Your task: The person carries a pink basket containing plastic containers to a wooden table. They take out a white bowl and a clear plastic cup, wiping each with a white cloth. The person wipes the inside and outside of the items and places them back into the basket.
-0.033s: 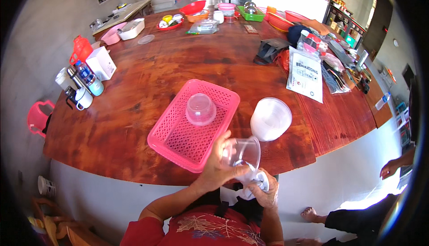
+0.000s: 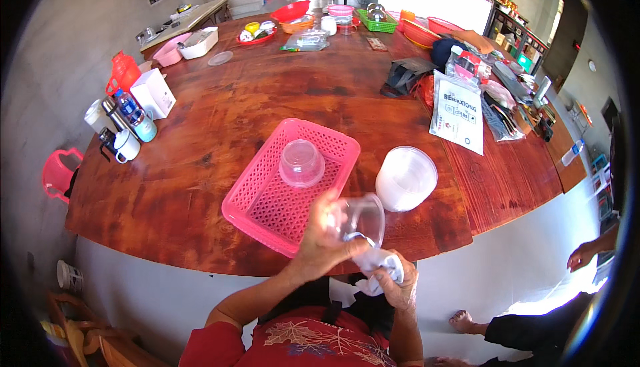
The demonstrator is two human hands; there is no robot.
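Observation:
Above the table's near edge, my left hand (image 2: 325, 235) is closed round the side of a clear plastic tub (image 2: 365, 219), tilted on its side. My right hand (image 2: 399, 286) grips a bunched white cloth (image 2: 379, 265), which presses against the lower part of the tub. Just beyond my left hand lies a pink perforated plastic basket (image 2: 238, 202), with another clear tub (image 2: 302, 164) standing upside down inside it. To the right of the basket stands a stack of translucent plastic tubs (image 2: 405, 179).
Bottles and a white mug (image 2: 125, 147) stand at the table's left, by a white box (image 2: 153, 94). Bags, including a white printed one (image 2: 457, 112), cover the right side. Baskets and bowls line the far edge. At the right, another person's hand (image 2: 581, 255) and foot show.
My left hand and the tub have risen slightly, away from me. My right hand and the cloth have stayed nearly in place.

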